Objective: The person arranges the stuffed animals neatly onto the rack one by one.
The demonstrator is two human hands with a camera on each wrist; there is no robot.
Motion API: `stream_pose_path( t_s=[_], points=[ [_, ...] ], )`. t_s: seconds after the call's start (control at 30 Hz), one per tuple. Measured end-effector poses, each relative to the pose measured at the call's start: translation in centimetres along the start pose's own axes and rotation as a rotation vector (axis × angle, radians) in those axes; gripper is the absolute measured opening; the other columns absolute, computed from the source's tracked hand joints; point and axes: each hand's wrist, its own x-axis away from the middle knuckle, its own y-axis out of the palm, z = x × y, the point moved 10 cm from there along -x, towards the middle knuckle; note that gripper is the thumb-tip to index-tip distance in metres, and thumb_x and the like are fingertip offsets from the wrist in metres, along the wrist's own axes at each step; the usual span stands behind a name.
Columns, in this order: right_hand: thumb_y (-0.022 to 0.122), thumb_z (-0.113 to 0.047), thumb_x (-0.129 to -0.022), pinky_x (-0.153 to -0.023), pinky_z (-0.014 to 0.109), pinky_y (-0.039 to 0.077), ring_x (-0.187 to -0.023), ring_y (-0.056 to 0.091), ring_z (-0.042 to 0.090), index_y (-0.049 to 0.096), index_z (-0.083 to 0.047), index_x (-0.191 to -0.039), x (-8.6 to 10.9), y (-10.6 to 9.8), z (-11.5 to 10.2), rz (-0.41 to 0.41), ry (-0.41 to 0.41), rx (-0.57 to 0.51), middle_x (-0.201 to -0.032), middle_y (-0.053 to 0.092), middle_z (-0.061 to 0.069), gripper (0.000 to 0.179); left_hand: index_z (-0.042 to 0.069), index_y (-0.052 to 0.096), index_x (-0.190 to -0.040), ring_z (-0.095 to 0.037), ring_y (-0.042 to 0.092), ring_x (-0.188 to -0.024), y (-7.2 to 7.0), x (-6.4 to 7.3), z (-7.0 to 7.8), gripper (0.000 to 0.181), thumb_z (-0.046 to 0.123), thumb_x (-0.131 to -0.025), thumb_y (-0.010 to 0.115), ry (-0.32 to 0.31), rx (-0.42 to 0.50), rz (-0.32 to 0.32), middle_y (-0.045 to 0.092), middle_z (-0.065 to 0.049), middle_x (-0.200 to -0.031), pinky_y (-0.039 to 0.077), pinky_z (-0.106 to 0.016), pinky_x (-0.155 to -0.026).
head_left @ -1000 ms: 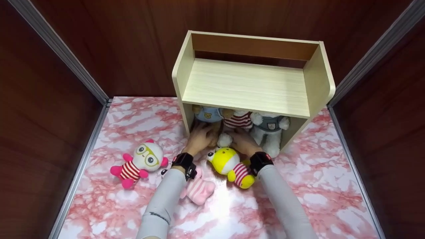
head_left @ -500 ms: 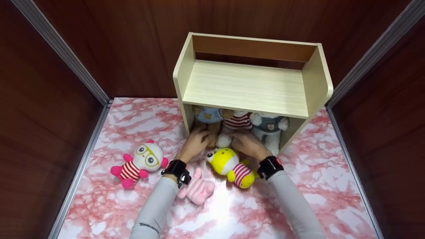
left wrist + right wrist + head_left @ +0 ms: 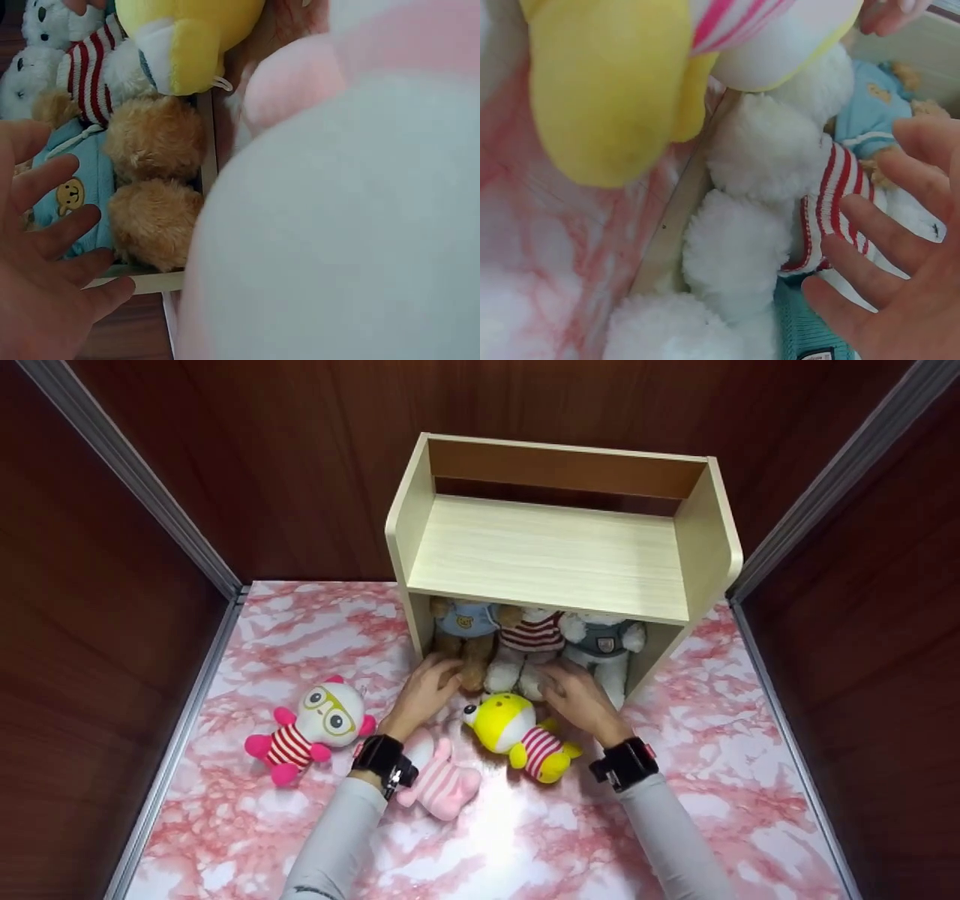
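Note:
My left hand (image 3: 422, 695) is at the front left of the shelf, fingers spread and holding nothing, near the brown teddy bear (image 3: 470, 664) in a light blue top. My right hand (image 3: 585, 703), fingers also apart, is near the legs of the white plush in a red-striped sweater (image 3: 532, 634). To its right sits a white plush in a grey-green top (image 3: 606, 641). The shelf board hides the heads of all three in the head view. A yellow plush (image 3: 517, 735) lies between my wrists; a pink plush (image 3: 442, 786) lies partly under my left wrist.
A two-tier pale wooden shelf (image 3: 551, 559) stands near the back wall, its lower tier holding the three seated plush toys. At the left lies a white and pink plush with yellow glasses (image 3: 315, 727). Dark wooden panels (image 3: 300, 472) enclose the marbled surface (image 3: 720, 817).
Both hands have drawn back from the lower tier and moved apart. The legs of the bear and the striped-sweater plush show more fully now. The loose toys have stayed in place.

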Motion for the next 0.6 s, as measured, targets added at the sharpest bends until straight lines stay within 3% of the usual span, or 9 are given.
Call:
stream_pose_path(
  t_s=[0.17,0.3,0.37,0.5,0.6],
  points=[
    [0.071,-0.009,-0.097,-0.101,0.048,0.052,-0.115,0.063,0.036,0.069,-0.001,-0.129,1.1,0.0,-0.1,0.034,0.004,0.003,-0.126,0.067,0.018,0.033,-0.001,0.069,-0.127,-0.042,0.062,-0.119,-0.3,0.9,-0.1,0.032,0.014,-0.099,0.064,-0.026,0.016,-0.006,0.06,-0.026,-0.134,0.048,-0.054,-0.106],
    [0.071,-0.009,-0.097,-0.102,0.047,0.052,-0.115,0.064,0.035,0.07,-0.003,-0.129,1.8,0.5,-0.1,0.022,0.03,0.008,-0.125,0.066,0.017,0.033,0.0,0.067,-0.131,-0.039,0.066,-0.112,-0.1,1.6,-0.4,0.036,0.018,-0.1,0.064,-0.073,0.029,-0.036,0.058,-0.025,-0.136,0.051,-0.053,-0.102],
    [0.07,-0.011,-0.098,-0.104,0.048,0.05,-0.116,0.063,0.036,0.07,-0.003,-0.13,2.1,0.8,-0.1,0.009,0.04,0.012,-0.126,0.066,0.017,0.033,0.001,0.066,-0.132,-0.04,0.064,-0.116,0.0,2.0,-0.6,0.037,0.02,-0.1,0.064,-0.099,0.035,-0.046,0.057,-0.025,-0.139,0.05,-0.054,-0.104],
    [0.07,-0.014,-0.1,-0.103,0.048,0.051,-0.115,0.063,0.035,0.071,-0.004,-0.129,2.8,1.4,-0.1,-0.002,0.056,0.009,-0.125,0.065,0.016,0.031,0.001,0.067,-0.131,-0.042,0.059,-0.126,-0.3,2.7,-0.9,0.035,0.016,-0.1,0.064,-0.117,0.058,-0.026,0.056,-0.025,-0.141,0.045,-0.055,-0.109],
    [0.069,-0.017,-0.101,-0.102,0.047,0.052,-0.114,0.064,0.032,0.071,-0.006,-0.129,3.3,1.7,0.0,-0.007,0.092,-0.008,-0.125,0.065,0.014,0.03,0.001,0.07,-0.128,-0.039,0.061,-0.122,-0.8,3.0,-1.0,0.031,0.013,-0.099,0.065,-0.099,0.073,0.022,0.061,-0.022,-0.135,0.048,-0.051,-0.107]
  ],
)
